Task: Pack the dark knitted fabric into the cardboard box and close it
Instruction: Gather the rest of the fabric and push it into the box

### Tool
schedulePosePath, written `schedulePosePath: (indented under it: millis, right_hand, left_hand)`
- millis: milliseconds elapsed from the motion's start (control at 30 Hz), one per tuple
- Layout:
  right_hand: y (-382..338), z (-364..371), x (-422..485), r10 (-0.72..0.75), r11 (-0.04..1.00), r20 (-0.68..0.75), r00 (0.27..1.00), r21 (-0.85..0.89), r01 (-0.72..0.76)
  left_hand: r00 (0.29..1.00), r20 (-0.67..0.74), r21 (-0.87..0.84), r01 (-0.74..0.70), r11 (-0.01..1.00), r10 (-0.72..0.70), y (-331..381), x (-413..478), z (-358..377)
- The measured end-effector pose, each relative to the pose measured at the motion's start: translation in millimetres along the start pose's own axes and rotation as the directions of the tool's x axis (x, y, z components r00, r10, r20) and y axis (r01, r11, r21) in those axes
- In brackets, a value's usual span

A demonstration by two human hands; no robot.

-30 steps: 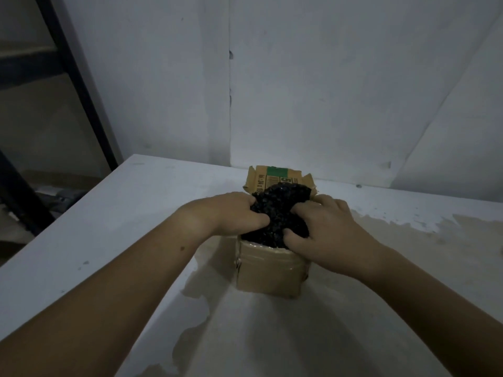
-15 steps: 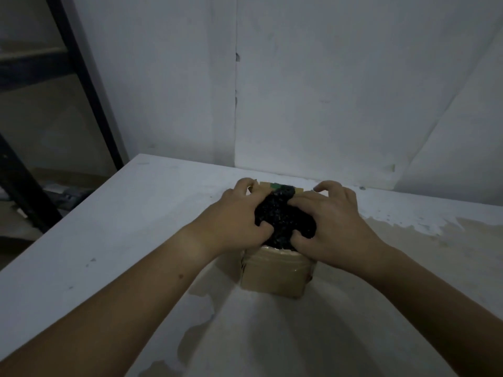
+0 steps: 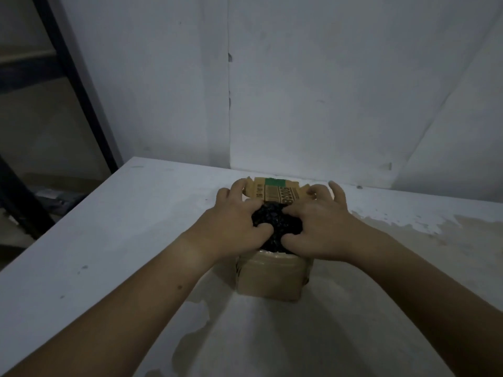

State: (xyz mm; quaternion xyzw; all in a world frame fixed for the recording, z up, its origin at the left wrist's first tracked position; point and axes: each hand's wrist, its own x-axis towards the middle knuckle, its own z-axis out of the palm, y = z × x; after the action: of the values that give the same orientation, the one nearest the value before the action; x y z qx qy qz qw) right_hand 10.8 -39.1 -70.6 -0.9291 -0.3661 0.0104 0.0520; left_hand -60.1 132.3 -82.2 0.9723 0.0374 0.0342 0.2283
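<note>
A small cardboard box [image 3: 269, 276] stands on the table in front of me, its top open. The dark knitted fabric [image 3: 275, 223] bulges out of the opening. My left hand [image 3: 234, 221] lies over the fabric's left side, thumb pressed into it, fingertips hooked on the left corner of the rear flap [image 3: 275, 193]. My right hand [image 3: 318, 227] covers the right side the same way, thumb in the fabric and fingers on the flap's right corner. The flap, with a green patch and a printed label, leans forward over the fabric. The box's inside is hidden.
The white table [image 3: 114, 229] has worn, peeled patches at the front and right. A white wall [image 3: 326, 91] rises close behind the box. A dark metal frame [image 3: 73, 77] stands off the table's left edge.
Both hands have stretched their fingers from the fabric to the rear flap and drawn it forward, so more of its label shows. The fabric sits lower between my thumbs.
</note>
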Motion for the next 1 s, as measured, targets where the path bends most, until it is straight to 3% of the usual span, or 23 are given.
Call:
schedulePosePath:
  millis: [100, 167, 267, 333, 400, 500, 600, 667, 733, 900, 1000]
  right_hand:
    - [-5.1, -3.4, 7.6, -0.003, 1.000, 0.090, 0.996, -0.015, 0.004]
    - [-5.1, -0.6, 3.2, -0.013, 0.999, 0.084, 0.996, -0.035, 0.016]
    - [-4.7, 8.8, -18.0, -0.059, 0.998, -0.113, 0.992, -0.031, 0.056]
    - [-4.4, 8.6, -28.5, -0.116, 0.993, -0.313, 0.943, -0.040, 0.109]
    - [-4.5, 5.9, -28.9, -0.167, 0.978, -0.398, 0.902, 0.050, 0.203]
    - [-8.1, 5.8, -24.9, -0.156, 0.940, -0.254, 0.955, 0.258, 0.222]
    - [-8.0, 2.0, -13.2, -0.119, 0.983, -0.107, 0.987, 0.128, 0.132]
    - [-8.9, -5.4, -3.2, -0.070, 0.997, 0.025, 0.997, 0.034, 0.069]
    - [-9.9, -9.6, 4.9, -0.064, 0.998, 0.120, 0.991, 0.028, 0.061]
    - [-0.3, -10.5, -9.7, -0.107, 0.966, 0.121, 0.987, 0.248, 0.074]
    - [2.6, -9.2, -13.4, -0.041, 0.864, 0.084, 0.996, 0.503, -0.007]
  left_hand:
    - [0.991, 0.097, 0.097, 0.082, 0.992, -0.091, 9.6, 8.5, -6.7]
    - [0.956, 0.234, 0.118, 0.153, 0.981, -0.177, 12.3, 15.4, -14.1]
    - [0.857, 0.454, -0.073, 0.309, 0.948, -0.244, 11.4, 17.0, -25.2]
    - [0.850, 0.482, -0.106, 0.298, 0.949, -0.213, 12.4, 15.6, -28.4]
    - [0.865, 0.470, -0.106, 0.251, 0.962, -0.174, 11.9, 16.0, -27.7]
    - [0.899, 0.434, -0.112, 0.123, 0.986, -0.063, 3.5, 11.9, -25.8]
    - [0.969, 0.233, -0.318, -0.007, 0.948, 0.085, -7.5, 4.1, -28.5]
    - [0.969, 0.230, -0.408, 0.017, 0.913, 0.085, -12.4, 0.9, -27.5]
    - [0.960, 0.272, -0.370, 0.043, 0.928, 0.064, -16.0, 1.2, -22.6]
    - [0.952, 0.307, -0.251, 0.071, 0.965, 0.010, -13.8, 9.3, -16.4]
    - [0.964, 0.267, -0.330, 0.097, 0.939, -0.006, -18.5, 12.5, -17.7]
